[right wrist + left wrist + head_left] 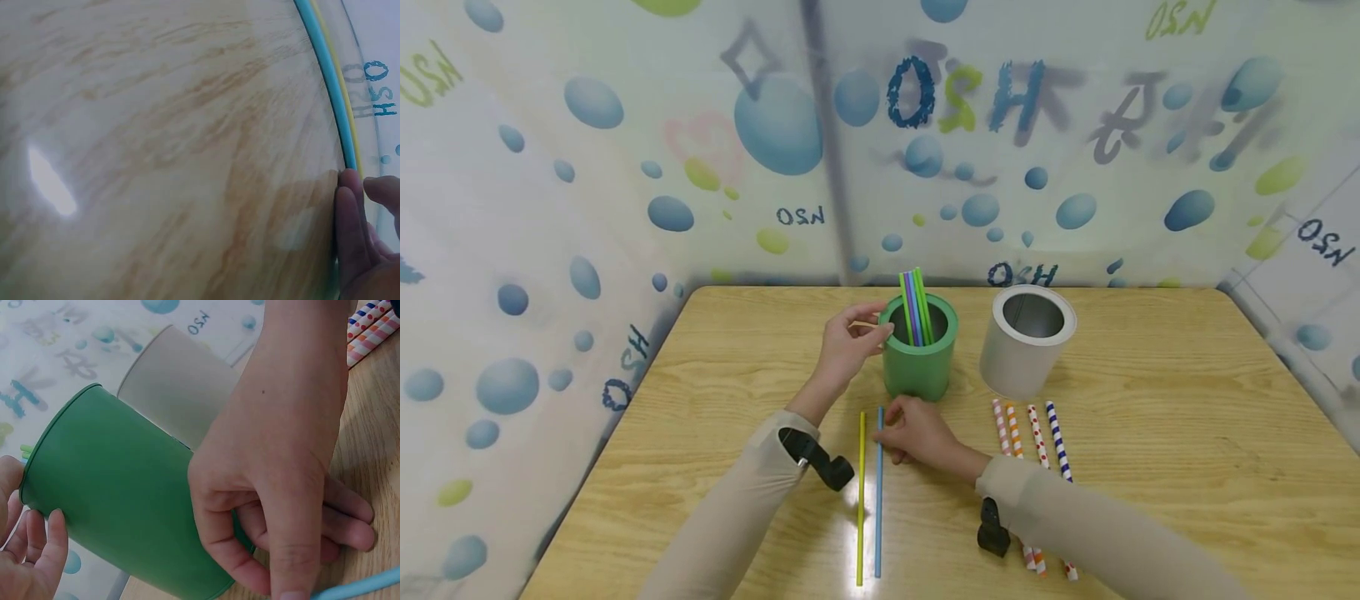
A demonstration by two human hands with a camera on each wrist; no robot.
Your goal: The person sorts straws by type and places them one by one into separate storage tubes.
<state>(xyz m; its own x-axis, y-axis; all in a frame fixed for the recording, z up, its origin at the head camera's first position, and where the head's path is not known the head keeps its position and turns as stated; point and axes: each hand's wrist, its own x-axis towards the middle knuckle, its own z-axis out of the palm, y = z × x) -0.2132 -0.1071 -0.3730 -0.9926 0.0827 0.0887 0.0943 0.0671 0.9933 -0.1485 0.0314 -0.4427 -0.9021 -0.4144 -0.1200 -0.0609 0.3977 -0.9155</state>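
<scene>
A green can (917,371) stands upright with several green, purple and blue straws (916,304) leaning in it. At its left rim rests my left hand (847,342), holding it between thumb and fingers; the left wrist view shows the fingertips (55,528) against the can's side. My right hand (925,435) is low in front of the can, its thumb and finger pinching a blue straw (878,508) near the far end. That straw lies lengthwise on the table, and a yellow straw (861,500) lies parallel just left of it.
A white can (1026,358) stands right of the green one. In front of it lie several patterned paper straws (1057,442), partly under my right sleeve (1075,517). The wooden table (1187,417) meets a bubble-printed curtain (925,208) at the back.
</scene>
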